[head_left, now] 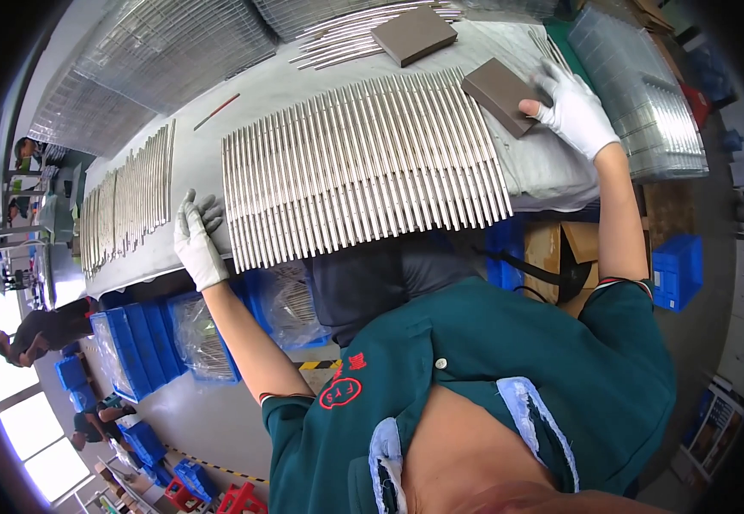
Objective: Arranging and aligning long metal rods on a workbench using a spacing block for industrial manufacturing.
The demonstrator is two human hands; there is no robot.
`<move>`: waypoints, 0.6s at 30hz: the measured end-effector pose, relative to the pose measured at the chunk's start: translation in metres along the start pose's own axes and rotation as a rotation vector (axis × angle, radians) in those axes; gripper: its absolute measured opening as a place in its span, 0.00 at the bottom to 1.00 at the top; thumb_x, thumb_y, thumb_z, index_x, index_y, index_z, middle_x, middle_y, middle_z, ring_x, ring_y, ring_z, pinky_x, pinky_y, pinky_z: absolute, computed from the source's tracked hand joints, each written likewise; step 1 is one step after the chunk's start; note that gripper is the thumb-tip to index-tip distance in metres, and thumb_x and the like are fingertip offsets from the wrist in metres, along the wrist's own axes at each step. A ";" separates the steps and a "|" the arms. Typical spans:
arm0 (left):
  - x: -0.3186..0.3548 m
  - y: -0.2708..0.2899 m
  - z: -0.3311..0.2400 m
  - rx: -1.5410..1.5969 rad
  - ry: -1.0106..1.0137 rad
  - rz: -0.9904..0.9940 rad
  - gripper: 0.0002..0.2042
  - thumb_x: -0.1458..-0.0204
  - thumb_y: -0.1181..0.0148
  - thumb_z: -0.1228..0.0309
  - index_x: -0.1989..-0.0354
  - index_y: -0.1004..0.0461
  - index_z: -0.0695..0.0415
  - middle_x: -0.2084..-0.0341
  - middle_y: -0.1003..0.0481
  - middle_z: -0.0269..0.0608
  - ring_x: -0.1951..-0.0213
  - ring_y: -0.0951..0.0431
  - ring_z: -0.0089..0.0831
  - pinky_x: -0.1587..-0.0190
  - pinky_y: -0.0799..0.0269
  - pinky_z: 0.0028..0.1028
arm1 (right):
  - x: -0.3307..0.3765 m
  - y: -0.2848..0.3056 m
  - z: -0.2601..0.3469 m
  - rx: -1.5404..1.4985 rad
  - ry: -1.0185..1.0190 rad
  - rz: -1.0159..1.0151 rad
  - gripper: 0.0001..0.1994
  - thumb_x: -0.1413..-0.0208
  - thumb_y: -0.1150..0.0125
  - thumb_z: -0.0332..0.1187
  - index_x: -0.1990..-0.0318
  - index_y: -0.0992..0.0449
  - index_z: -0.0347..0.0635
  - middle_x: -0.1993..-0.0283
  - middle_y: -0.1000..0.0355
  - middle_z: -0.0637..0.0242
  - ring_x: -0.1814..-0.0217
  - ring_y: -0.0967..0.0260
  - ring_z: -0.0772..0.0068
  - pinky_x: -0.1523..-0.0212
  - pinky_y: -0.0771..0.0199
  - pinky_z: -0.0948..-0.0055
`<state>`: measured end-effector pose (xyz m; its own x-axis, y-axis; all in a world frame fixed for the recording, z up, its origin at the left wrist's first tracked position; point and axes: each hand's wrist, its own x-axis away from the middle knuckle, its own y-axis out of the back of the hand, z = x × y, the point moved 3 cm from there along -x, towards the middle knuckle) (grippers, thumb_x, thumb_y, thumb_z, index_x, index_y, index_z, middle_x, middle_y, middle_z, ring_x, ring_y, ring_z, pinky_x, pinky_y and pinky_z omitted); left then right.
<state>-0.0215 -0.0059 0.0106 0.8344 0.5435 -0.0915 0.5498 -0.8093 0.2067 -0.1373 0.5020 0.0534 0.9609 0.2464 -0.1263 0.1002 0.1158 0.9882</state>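
A long row of thin, shiny metal rods (363, 171) lies side by side on the pale cloth-covered table in front of me. At its left end is my left hand (198, 244), in a white glove with grey fingers. These fingers are apart, with nothing between them. Beyond the row's right end, my gloved right hand (576, 113) grips the end of a brown rectangular block (502, 96), its bare thumb tip against the block's edge. The undersides of the right fingers are hidden. A second brown block (415, 36) rests farther back, on loose rods.
More rods (130, 195) lie at the left, near a thin red stick (216, 111). Clear plastic trays (154, 60) are stacked at the back left, others (642, 94) at the right. Blue crates (136, 349) stand below the table. Other people (42, 332) are far left.
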 end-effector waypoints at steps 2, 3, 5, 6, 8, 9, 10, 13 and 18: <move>0.005 -0.006 -0.005 -0.040 0.012 -0.007 0.18 0.39 0.55 0.66 0.43 0.37 0.62 0.56 0.27 0.50 0.57 0.25 0.29 0.55 0.29 0.24 | 0.007 -0.004 0.004 0.052 0.007 -0.040 0.38 0.55 0.47 0.64 0.46 0.31 0.41 0.38 0.39 0.56 0.38 0.41 0.54 0.38 0.43 0.62; 0.013 -0.016 -0.009 -0.020 -0.022 -0.044 0.18 0.40 0.52 0.66 0.44 0.35 0.61 0.55 0.27 0.48 0.52 0.27 0.31 0.51 0.31 0.25 | 0.009 0.000 0.010 0.049 0.007 -0.040 0.38 0.55 0.47 0.64 0.46 0.31 0.41 0.38 0.39 0.56 0.38 0.41 0.54 0.38 0.43 0.62; 0.043 -0.041 -0.043 -0.351 -0.234 0.050 0.18 0.44 0.47 0.68 0.45 0.33 0.59 0.53 0.27 0.46 0.50 0.28 0.33 0.49 0.32 0.28 | 0.007 0.010 0.024 -0.262 -0.099 0.029 0.32 0.55 0.40 0.56 0.48 0.30 0.43 0.44 0.33 0.58 0.47 0.32 0.59 0.45 0.35 0.64; 0.057 -0.063 -0.057 -0.426 -0.345 0.143 0.18 0.46 0.45 0.69 0.46 0.32 0.58 0.53 0.28 0.45 0.49 0.28 0.36 0.48 0.33 0.31 | 0.008 0.009 0.024 -0.256 -0.104 0.032 0.32 0.55 0.40 0.56 0.48 0.30 0.43 0.44 0.33 0.58 0.47 0.32 0.59 0.45 0.35 0.64; 0.087 -0.109 -0.078 -0.528 -0.603 0.355 0.19 0.48 0.42 0.67 0.48 0.31 0.59 0.52 0.28 0.46 0.49 0.28 0.39 0.46 0.35 0.34 | 0.003 0.010 0.026 -0.583 -0.066 -0.005 0.26 0.55 0.35 0.44 0.48 0.30 0.44 0.51 0.29 0.60 0.56 0.28 0.62 0.52 0.31 0.67; 0.102 -0.130 -0.084 -0.548 -0.744 0.475 0.20 0.48 0.42 0.65 0.49 0.31 0.61 0.52 0.28 0.48 0.49 0.29 0.40 0.44 0.37 0.34 | -0.001 0.011 0.032 -0.584 -0.060 -0.003 0.26 0.55 0.35 0.44 0.48 0.30 0.44 0.51 0.29 0.60 0.56 0.28 0.62 0.52 0.31 0.67; 0.114 -0.149 -0.089 -0.568 -0.835 0.566 0.22 0.51 0.40 0.62 0.49 0.31 0.61 0.53 0.28 0.48 0.49 0.29 0.42 0.44 0.37 0.35 | -0.004 0.018 0.041 -0.619 0.073 -0.194 0.25 0.55 0.35 0.39 0.48 0.30 0.45 0.52 0.29 0.60 0.56 0.29 0.62 0.52 0.31 0.69; 0.137 -0.187 -0.097 -0.576 -0.926 0.759 0.31 0.58 0.38 0.53 0.49 0.33 0.62 0.54 0.29 0.50 0.48 0.31 0.45 0.45 0.38 0.38 | -0.011 0.023 0.062 -0.659 0.204 -0.359 0.24 0.54 0.35 0.28 0.47 0.31 0.41 0.49 0.31 0.62 0.49 0.34 0.69 0.46 0.36 0.75; 0.150 -0.201 -0.084 -0.689 -0.898 0.761 0.36 0.63 0.35 0.55 0.46 0.37 0.62 0.50 0.33 0.47 0.44 0.36 0.43 0.43 0.42 0.40 | -0.007 0.002 0.059 -0.550 0.316 -0.327 0.24 0.56 0.34 0.33 0.48 0.30 0.46 0.51 0.30 0.61 0.51 0.32 0.61 0.50 0.32 0.71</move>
<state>-0.0098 0.2570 0.0369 0.8023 -0.5274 -0.2797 0.0375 -0.4231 0.9053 -0.1286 0.4435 0.0616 0.7749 0.3733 -0.5102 0.1459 0.6797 0.7189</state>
